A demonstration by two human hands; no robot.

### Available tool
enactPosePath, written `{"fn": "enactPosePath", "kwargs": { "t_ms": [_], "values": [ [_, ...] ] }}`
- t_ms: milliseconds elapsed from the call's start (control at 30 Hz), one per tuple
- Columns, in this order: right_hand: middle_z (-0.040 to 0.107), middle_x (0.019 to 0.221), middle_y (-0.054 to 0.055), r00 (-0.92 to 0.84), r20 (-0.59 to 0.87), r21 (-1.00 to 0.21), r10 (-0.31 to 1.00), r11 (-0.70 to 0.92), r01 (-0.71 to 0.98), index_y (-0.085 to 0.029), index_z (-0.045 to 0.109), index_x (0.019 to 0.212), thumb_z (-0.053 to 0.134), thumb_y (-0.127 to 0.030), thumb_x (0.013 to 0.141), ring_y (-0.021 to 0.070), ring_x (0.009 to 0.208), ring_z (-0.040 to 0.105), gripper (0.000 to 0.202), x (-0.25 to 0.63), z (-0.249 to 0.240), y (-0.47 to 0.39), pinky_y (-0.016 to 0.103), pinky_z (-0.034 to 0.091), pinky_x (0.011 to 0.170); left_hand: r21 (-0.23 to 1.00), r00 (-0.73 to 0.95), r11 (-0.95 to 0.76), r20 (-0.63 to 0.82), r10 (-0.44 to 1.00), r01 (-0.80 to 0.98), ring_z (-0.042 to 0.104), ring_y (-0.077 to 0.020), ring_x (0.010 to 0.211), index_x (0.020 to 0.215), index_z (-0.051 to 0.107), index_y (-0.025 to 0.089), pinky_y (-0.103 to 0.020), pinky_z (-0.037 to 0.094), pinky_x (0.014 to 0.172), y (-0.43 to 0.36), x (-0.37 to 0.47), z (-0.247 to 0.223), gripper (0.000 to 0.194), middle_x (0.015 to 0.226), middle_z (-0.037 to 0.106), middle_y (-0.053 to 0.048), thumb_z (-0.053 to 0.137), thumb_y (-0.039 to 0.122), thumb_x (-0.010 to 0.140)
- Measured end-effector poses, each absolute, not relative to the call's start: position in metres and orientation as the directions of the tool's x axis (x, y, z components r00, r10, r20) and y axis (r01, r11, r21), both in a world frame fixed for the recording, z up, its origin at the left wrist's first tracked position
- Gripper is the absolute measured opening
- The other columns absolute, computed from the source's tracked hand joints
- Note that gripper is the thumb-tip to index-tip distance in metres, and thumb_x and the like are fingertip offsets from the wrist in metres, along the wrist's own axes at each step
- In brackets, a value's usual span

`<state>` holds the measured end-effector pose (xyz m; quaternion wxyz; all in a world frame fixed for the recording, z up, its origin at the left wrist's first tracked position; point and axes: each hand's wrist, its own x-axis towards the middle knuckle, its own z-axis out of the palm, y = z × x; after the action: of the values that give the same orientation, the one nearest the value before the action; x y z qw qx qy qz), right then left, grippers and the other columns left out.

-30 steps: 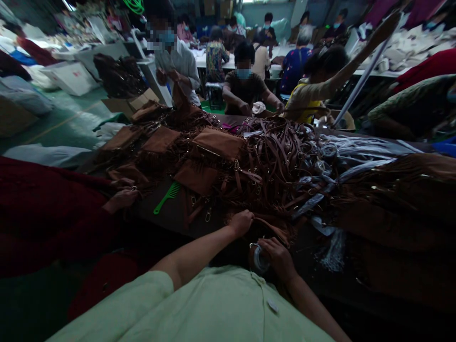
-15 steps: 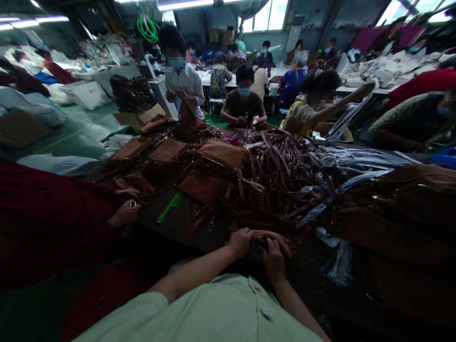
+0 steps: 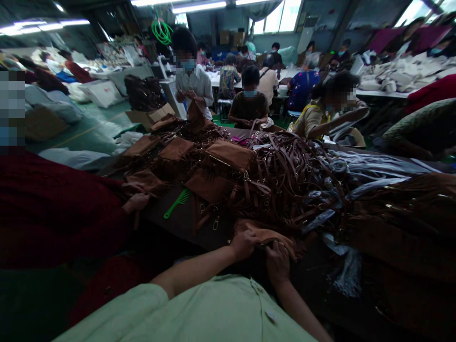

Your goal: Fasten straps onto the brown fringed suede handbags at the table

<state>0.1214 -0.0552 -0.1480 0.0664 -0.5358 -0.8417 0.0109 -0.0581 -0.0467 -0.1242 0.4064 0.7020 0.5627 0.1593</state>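
Note:
A brown fringed bag lies at the near edge of the table, just in front of my body. My left hand is closed on the left part of its near edge. On the right part of that same edge, my right hand grips with its fingers curled over. Along the edge between the hands runs a thin, light line; the inside of the bag cannot be seen. Straps with metal clasps lie beyond my left hand.
A green comb lies left of the bag. Behind are piled brown bags, a heap of straps and plastic-wrapped strips. A co-worker in a red sleeve handles a bag at the left. Stacked brown pieces stand right.
The bag's mouth, which gaped with dark material showing inside, now looks nearly closed between my hands. My right hand has moved onto its edge. The view has turned slightly left.

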Motion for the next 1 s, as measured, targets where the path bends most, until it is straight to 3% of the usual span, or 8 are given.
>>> {"fn": "enactPosePath", "kwargs": {
  "t_ms": [67, 133, 267, 367, 500, 600, 733, 1000],
  "values": [
    [0.061, 0.099, 0.017, -0.319, 0.057, -0.086, 0.946, 0.323, 0.942, -0.018, 0.068, 0.084, 0.042, -0.010, 0.082, 0.0264, 0.090, 0.059, 0.028, 0.116, -0.163, -0.058, 0.036, 0.043, 0.077, 0.704, 0.342, -0.118, -0.186, 0.921, 0.700, 0.048, -0.0183, 0.104, 0.104, 0.063, 0.023, -0.031, 0.036, 0.094, -0.050, -0.067, -0.131, 0.029, 0.105, 0.057, -0.005, 0.052, 0.017, 0.078],
    [0.063, 0.089, 0.016, -0.211, 0.023, -0.132, 0.977, 0.212, 0.968, -0.015, 0.067, 0.083, 0.041, -0.015, 0.084, 0.0221, 0.074, 0.062, 0.027, 0.116, -0.183, -0.063, 0.031, 0.044, 0.065, 0.648, 0.216, -0.062, -0.162, 0.963, 0.759, 0.049, -0.0183, 0.104, 0.103, 0.061, 0.021, -0.030, 0.037, 0.093, -0.055, -0.080, -0.141, 0.027, 0.105, 0.057, -0.004, 0.058, 0.027, 0.077],
    [0.065, 0.072, 0.015, -0.135, -0.075, -0.190, 0.988, 0.119, 0.975, -0.013, 0.067, 0.075, 0.045, -0.022, 0.083, 0.0221, 0.066, 0.064, 0.025, 0.121, -0.211, -0.065, 0.028, 0.044, 0.058, 0.574, -0.238, 0.390, -0.324, 0.916, 0.720, 0.052, -0.0188, 0.099, 0.104, 0.056, 0.015, -0.030, 0.040, 0.086, -0.068, -0.100, -0.163, 0.036, 0.103, 0.057, -0.007, 0.055, 0.041, 0.079],
    [0.067, 0.072, 0.019, -0.195, -0.211, -0.172, 0.958, 0.160, 0.972, -0.009, 0.067, 0.071, 0.047, -0.017, 0.079, 0.0255, 0.070, 0.066, 0.023, 0.123, -0.210, -0.057, 0.029, 0.045, 0.059, 0.641, -0.123, 0.579, -0.610, 0.782, 0.503, 0.056, -0.0147, 0.074, 0.090, 0.059, 0.012, -0.025, 0.042, 0.067, -0.072, -0.101, -0.173, 0.036, 0.082, 0.061, -0.004, 0.056, 0.046, 0.077],
    [0.068, 0.080, 0.021, -0.163, -0.284, -0.181, 0.945, 0.115, 0.977, -0.007, 0.068, 0.078, 0.046, -0.016, 0.080, 0.0259, 0.076, 0.066, 0.024, 0.120, -0.191, -0.058, 0.029, 0.045, 0.062, 0.632, 0.057, 0.741, -0.768, 0.638, 0.226, 0.043, -0.0070, 0.045, 0.069, 0.058, 0.012, -0.021, 0.032, 0.049, -0.069, -0.099, -0.166, 0.048, 0.053, 0.051, 0.003, 0.058, 0.060, 0.069],
    [0.069, 0.077, 0.012, -0.191, -0.259, -0.397, 0.947, 0.076, 0.915, -0.014, 0.068, 0.079, 0.045, -0.032, 0.085, 0.0201, 0.069, 0.065, 0.030, 0.110, -0.173, -0.073, 0.025, 0.043, 0.060, 0.592, 0.119, 0.793, -0.805, 0.581, 0.141, 0.041, -0.0056, 0.042, 0.064, 0.058, 0.012, -0.020, 0.029, 0.046, -0.064, -0.102, -0.154, 0.050, 0.050, 0.051, 0.003, 0.065, 0.061, 0.060],
    [0.067, 0.064, 0.004, -0.409, -0.264, -0.697, 0.873, 0.121, 0.707, -0.018, 0.067, 0.067, 0.046, -0.049, 0.082, 0.0150, 0.061, 0.061, 0.040, 0.083, -0.151, -0.089, 0.021, 0.040, 0.055, 0.605, 0.208, 0.791, -0.788, 0.579, 0.094, 0.043, -0.0058, 0.043, 0.064, 0.061, 0.011, -0.020, 0.028, 0.044, -0.063, -0.102, -0.147, 0.051, 0.053, 0.055, 0.001, 0.070, 0.060, 0.054],
    [0.069, 0.075, 0.006, -0.246, -0.313, -0.689, 0.917, -0.041, 0.723, -0.015, 0.066, 0.076, 0.045, -0.033, 0.080, 0.0161, 0.072, 0.062, 0.027, 0.067, -0.149, -0.086, 0.021, 0.039, 0.062, 0.625, 0.238, 0.778, -0.768, 0.595, 0.070, 0.046, -0.0063, 0.045, 0.070, 0.064, 0.011, -0.019, 0.031, 0.044, -0.060, -0.107, -0.154, 0.040, 0.057, 0.057, 0.001, 0.075, 0.047, 0.054]
  ]
}}
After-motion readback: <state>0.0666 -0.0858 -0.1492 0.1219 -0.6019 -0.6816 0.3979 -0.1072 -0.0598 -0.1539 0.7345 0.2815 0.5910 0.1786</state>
